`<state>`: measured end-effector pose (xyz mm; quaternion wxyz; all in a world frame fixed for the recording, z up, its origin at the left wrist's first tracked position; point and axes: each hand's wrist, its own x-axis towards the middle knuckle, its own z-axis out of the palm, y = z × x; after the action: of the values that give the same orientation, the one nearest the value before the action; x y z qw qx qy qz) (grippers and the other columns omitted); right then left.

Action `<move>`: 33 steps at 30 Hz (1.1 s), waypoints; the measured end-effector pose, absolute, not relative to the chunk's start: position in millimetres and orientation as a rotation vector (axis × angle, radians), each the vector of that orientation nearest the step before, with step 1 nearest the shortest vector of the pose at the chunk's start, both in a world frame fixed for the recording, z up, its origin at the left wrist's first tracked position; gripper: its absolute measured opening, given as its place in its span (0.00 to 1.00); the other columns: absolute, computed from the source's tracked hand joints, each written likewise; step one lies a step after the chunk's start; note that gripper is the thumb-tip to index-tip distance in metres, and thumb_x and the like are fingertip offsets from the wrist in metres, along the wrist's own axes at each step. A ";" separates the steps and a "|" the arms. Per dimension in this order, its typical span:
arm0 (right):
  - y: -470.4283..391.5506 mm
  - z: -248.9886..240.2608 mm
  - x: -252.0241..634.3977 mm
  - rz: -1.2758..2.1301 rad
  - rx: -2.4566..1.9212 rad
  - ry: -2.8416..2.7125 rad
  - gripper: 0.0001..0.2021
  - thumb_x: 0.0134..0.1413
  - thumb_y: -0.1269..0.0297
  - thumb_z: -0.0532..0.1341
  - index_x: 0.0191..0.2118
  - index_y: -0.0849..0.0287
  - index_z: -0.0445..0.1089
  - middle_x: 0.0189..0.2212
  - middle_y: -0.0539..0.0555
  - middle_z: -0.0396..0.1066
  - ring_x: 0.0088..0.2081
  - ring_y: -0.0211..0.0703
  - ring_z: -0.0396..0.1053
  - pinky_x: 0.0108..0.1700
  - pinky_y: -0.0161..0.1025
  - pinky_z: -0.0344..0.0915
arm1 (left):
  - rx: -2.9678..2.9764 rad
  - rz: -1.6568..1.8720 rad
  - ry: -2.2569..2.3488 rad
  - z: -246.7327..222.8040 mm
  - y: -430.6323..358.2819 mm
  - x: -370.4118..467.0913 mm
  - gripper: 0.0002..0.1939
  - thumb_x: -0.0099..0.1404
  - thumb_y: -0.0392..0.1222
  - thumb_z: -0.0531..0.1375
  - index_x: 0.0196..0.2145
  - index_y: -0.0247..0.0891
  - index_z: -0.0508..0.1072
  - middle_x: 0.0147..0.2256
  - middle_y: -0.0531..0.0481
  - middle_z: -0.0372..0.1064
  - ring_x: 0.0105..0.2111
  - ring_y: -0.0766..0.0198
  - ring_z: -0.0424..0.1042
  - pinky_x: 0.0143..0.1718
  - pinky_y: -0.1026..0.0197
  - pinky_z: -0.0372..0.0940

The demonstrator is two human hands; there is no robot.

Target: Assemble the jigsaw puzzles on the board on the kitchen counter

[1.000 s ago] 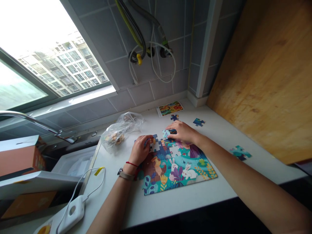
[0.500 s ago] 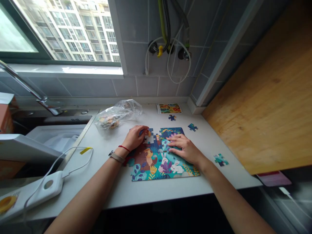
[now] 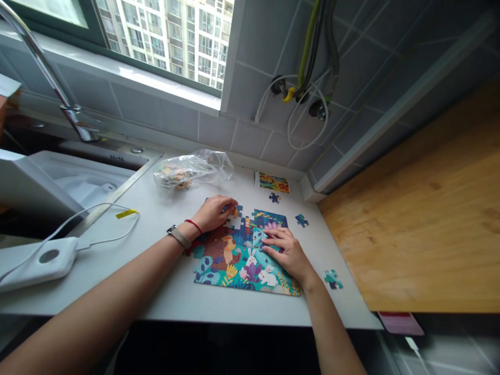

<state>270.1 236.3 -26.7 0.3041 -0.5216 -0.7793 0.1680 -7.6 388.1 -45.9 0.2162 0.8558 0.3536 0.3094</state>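
A partly joined jigsaw puzzle (image 3: 238, 263) with rabbits and plants lies on the white counter, with a gap near its top edge. At its upper left, my left hand (image 3: 214, 212) has its fingers closed on a puzzle piece (image 3: 235, 211) beside the gap. My right hand (image 3: 285, 250) rests on the puzzle's right part, fingers spread, holding nothing. Three loose pieces lie beyond the puzzle: a dark blue one (image 3: 274, 198), a blue-green one (image 3: 301, 220) and a teal one (image 3: 333, 279) at the right.
A clear plastic bag (image 3: 191, 172) with pieces sits behind my left hand. A small picture card (image 3: 272, 182) lies by the wall. At left are a white power strip (image 3: 50, 260) with its cable, and a sink with a faucet (image 3: 74, 114). A wooden panel (image 3: 422, 219) stands at right.
The camera view has tilted and shifted, so the scene looks rotated. Both hands remain at the same parts of the puzzle, with little visible movement.
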 end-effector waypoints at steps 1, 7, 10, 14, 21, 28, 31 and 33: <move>236.1 -26.8 270.0 0.444 -1.383 -2.050 0.09 0.62 0.61 0.71 0.47 0.50 0.84 0.53 0.57 0.80 0.55 0.57 0.72 0.62 0.60 0.67 | 2.365 0.855 0.984 -45.9 388.3 -7.7 0.16 0.73 0.45 0.54 0.45 0.39 0.81 0.43 0.43 0.82 0.46 0.49 0.78 0.51 0.50 0.71; 239.8 -19.2 260.8 0.493 -1.373 -1.887 0.09 0.62 0.58 0.71 0.45 0.51 0.84 0.51 0.58 0.81 0.55 0.56 0.74 0.57 0.56 0.71 | 2.233 0.870 1.031 -45.5 388.2 -8.6 0.21 0.76 0.46 0.48 0.55 0.38 0.76 0.44 0.43 0.81 0.45 0.51 0.79 0.51 0.51 0.71; 253.1 -9.7 246.1 0.470 -1.352 -1.944 0.08 0.61 0.58 0.71 0.44 0.50 0.84 0.50 0.57 0.81 0.53 0.55 0.74 0.58 0.55 0.70 | 2.117 0.913 1.019 -42.4 385.5 -9.0 0.24 0.78 0.50 0.45 0.61 0.39 0.71 0.42 0.45 0.81 0.43 0.54 0.79 0.50 0.53 0.71; 280.8 -5.6 219.1 0.428 -1.360 -2.071 0.08 0.62 0.61 0.71 0.46 0.50 0.84 0.52 0.56 0.81 0.54 0.55 0.73 0.60 0.55 0.68 | 2.029 0.961 0.999 -38.6 383.2 -9.5 0.25 0.79 0.53 0.44 0.61 0.40 0.69 0.40 0.47 0.81 0.41 0.56 0.80 0.48 0.56 0.71; 305.9 -28.1 197.1 0.408 -1.405 -2.154 0.08 0.64 0.63 0.69 0.47 0.49 0.84 0.54 0.56 0.80 0.54 0.55 0.70 0.59 0.55 0.67 | 2.009 0.956 1.007 -36.3 384.1 -10.8 0.25 0.79 0.53 0.44 0.61 0.40 0.69 0.40 0.47 0.81 0.41 0.54 0.80 0.48 0.54 0.70; 303.9 -33.9 201.2 0.432 -1.384 -2.136 0.08 0.64 0.62 0.68 0.47 0.49 0.84 0.54 0.55 0.80 0.55 0.55 0.70 0.61 0.56 0.65 | 2.007 0.947 1.023 -33.4 383.6 -11.5 0.25 0.78 0.52 0.44 0.61 0.40 0.69 0.39 0.46 0.81 0.41 0.54 0.80 0.47 0.54 0.70; 301.1 -30.0 201.7 0.463 -1.345 -2.055 0.08 0.63 0.62 0.69 0.47 0.49 0.84 0.54 0.56 0.80 0.56 0.55 0.71 0.62 0.57 0.65 | 2.010 0.935 1.007 -33.7 384.4 -12.0 0.25 0.78 0.53 0.44 0.58 0.39 0.72 0.40 0.46 0.82 0.41 0.54 0.79 0.47 0.55 0.70; 297.2 -24.2 200.7 0.509 -1.284 -1.992 0.08 0.63 0.61 0.70 0.46 0.49 0.84 0.54 0.56 0.81 0.56 0.54 0.73 0.62 0.57 0.65 | 1.991 0.942 0.985 -34.9 385.5 -12.1 0.25 0.78 0.54 0.45 0.55 0.38 0.74 0.40 0.45 0.82 0.42 0.54 0.79 0.48 0.55 0.70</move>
<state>200.7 297.2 -24.2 0.3510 -0.4959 -0.7696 0.1967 -12.1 385.5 -34.9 0.3562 0.7710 0.3815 0.3649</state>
